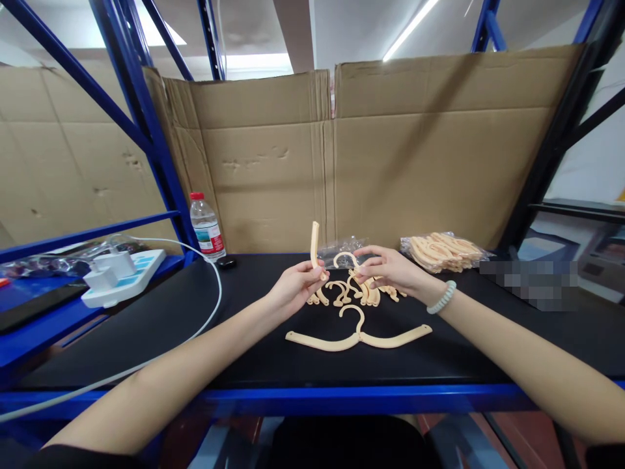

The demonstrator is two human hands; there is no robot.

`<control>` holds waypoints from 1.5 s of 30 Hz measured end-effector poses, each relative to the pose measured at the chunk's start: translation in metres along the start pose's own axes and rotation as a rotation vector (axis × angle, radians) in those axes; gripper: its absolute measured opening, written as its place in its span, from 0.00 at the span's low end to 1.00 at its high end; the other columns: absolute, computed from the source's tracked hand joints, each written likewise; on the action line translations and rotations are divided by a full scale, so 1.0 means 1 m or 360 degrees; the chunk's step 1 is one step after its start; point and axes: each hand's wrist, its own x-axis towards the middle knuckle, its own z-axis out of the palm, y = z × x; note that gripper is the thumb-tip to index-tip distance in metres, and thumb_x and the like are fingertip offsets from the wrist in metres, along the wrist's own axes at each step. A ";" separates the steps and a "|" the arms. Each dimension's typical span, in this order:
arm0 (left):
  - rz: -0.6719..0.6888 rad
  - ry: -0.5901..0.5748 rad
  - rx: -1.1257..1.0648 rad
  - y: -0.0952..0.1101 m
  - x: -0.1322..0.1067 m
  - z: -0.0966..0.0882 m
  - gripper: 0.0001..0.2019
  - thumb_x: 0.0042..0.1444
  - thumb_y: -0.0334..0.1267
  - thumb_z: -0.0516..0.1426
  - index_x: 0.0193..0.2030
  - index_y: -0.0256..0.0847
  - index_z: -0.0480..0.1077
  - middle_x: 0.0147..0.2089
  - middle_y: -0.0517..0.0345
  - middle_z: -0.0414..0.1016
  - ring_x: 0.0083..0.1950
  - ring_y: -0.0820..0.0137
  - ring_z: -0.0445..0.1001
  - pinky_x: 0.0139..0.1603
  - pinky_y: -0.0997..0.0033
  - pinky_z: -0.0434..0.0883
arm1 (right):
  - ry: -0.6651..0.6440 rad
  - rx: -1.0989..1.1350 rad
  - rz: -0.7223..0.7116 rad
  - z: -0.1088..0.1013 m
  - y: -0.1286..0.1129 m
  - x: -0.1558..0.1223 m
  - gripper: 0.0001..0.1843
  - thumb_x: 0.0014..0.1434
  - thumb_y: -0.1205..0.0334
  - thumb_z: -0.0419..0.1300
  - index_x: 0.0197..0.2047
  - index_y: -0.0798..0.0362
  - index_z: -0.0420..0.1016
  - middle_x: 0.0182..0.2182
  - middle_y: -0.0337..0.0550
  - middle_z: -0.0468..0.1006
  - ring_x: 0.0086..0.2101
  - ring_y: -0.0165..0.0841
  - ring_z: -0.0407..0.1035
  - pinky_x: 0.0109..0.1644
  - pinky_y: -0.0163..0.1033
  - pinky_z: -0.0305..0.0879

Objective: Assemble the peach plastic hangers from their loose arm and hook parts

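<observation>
My left hand point(294, 286) is closed around the lower end of a cream hanger arm point(314, 244), which points upward. In my right hand point(385, 268) a cream hanger hook point(344, 255) is pinched between thumb and fingers, its curve pointing left. The two pieces are apart. On the black tabletop below my hands lies a cream clothes hanger point(359, 337) with its hook and both arms spread. Behind it is a pile of loose hanger pieces point(370, 294), hooks and arms, partly hidden by my hands.
A clear bag of hanger pieces point(442, 251) lies at the back right. A crumpled clear bag point(332, 249) is behind the pile. A water bottle point(207, 228) stands back left, near a white power strip point(124, 277) and its cable point(219, 293). Cardboard point(273, 163) walls the back.
</observation>
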 end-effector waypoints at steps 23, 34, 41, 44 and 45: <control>0.0654 -0.0267 0.0757 -0.017 -0.014 0.000 0.11 0.44 0.35 0.66 0.33 0.35 0.71 0.35 0.57 0.76 0.38 0.70 0.75 0.42 0.72 0.70 | -0.0211 0.0345 0.0014 0.023 0.018 -0.007 0.14 0.45 0.60 0.70 0.33 0.58 0.74 0.26 0.41 0.73 0.27 0.23 0.67 0.24 0.24 0.63; 0.0784 -0.0314 0.0872 -0.017 -0.020 0.005 0.09 0.46 0.36 0.65 0.33 0.36 0.72 0.35 0.55 0.76 0.36 0.70 0.76 0.37 0.72 0.71 | -0.0252 0.0307 -0.0015 0.025 0.017 -0.011 0.14 0.48 0.59 0.69 0.34 0.59 0.74 0.25 0.40 0.71 0.28 0.23 0.69 0.28 0.25 0.67; 0.0736 -0.0425 0.0713 -0.015 -0.028 0.011 0.09 0.43 0.36 0.66 0.32 0.36 0.74 0.32 0.54 0.79 0.34 0.65 0.79 0.38 0.67 0.75 | -0.0381 0.0303 -0.0051 0.029 0.016 -0.014 0.14 0.49 0.57 0.68 0.32 0.58 0.70 0.31 0.44 0.75 0.36 0.32 0.74 0.32 0.31 0.73; 0.0693 -0.0410 0.0699 -0.014 -0.030 0.012 0.10 0.42 0.36 0.67 0.32 0.36 0.75 0.33 0.52 0.79 0.35 0.63 0.79 0.40 0.65 0.76 | -0.0427 0.0359 -0.0041 0.029 0.014 -0.016 0.15 0.49 0.58 0.68 0.32 0.58 0.69 0.32 0.46 0.77 0.37 0.33 0.75 0.36 0.34 0.74; 0.0685 -0.0393 0.0701 -0.014 -0.031 0.013 0.10 0.42 0.36 0.67 0.32 0.35 0.75 0.34 0.52 0.80 0.36 0.63 0.79 0.41 0.65 0.76 | -0.0440 0.0375 -0.0040 0.029 0.013 -0.016 0.15 0.49 0.58 0.68 0.32 0.58 0.69 0.32 0.47 0.77 0.37 0.34 0.75 0.38 0.34 0.74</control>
